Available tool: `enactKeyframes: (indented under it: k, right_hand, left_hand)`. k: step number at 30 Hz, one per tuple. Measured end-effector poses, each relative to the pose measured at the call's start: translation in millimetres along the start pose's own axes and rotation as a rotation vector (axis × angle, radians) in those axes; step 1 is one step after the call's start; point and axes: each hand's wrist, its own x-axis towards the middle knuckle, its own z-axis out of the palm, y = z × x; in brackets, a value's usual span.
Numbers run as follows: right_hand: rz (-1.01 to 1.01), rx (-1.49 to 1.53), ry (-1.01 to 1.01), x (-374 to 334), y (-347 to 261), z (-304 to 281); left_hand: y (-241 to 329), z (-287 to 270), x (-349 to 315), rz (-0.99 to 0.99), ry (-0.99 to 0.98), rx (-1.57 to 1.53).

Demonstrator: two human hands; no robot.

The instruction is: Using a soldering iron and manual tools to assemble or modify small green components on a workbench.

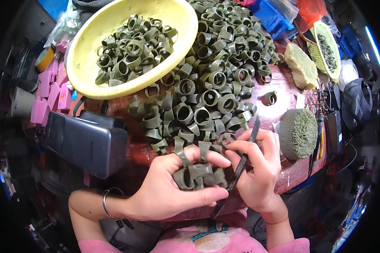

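Observation:
My left hand (169, 185) is curled round several olive-green rings (200, 172), with one ring (180, 152) round a finger. In my right hand (259, 173) a slim dark file (242, 164) is pinched between thumb and fingers. It slants from upper right to lower left, with its lower part beside the rings in my left hand. Whether the file touches them I cannot tell. Just beyond both hands a large heap of similar rings (211, 97) spreads over the red tabletop (283, 99).
A yellow basin (82, 69) of rings stands at far left, a dark grey box-shaped device (82, 143) nearer. Pink blocks (50, 90) lie left. At right are a green-topped round block (299, 134), a pale rough block (300, 65), a yellow basket (334, 76) and a blue bin (274, 21).

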Motion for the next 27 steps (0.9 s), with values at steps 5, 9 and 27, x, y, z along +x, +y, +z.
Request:
enactKeyframes:
  k: [5,9,27]
  right_hand:
    - [0.027,0.310,0.045,-1,-4,-2]
    - [0.002,0.454,0.062,-1,-5,-7]
    - [0.005,0.691,0.041,-7,-5,-9]
  left_hand:
    - [-10,-3,2,0.089,0.065,-0.094]
    - [-8,-7,0,0.136,0.017,-0.185]
    - [-9,2,4,0.284,0.188,-0.018]
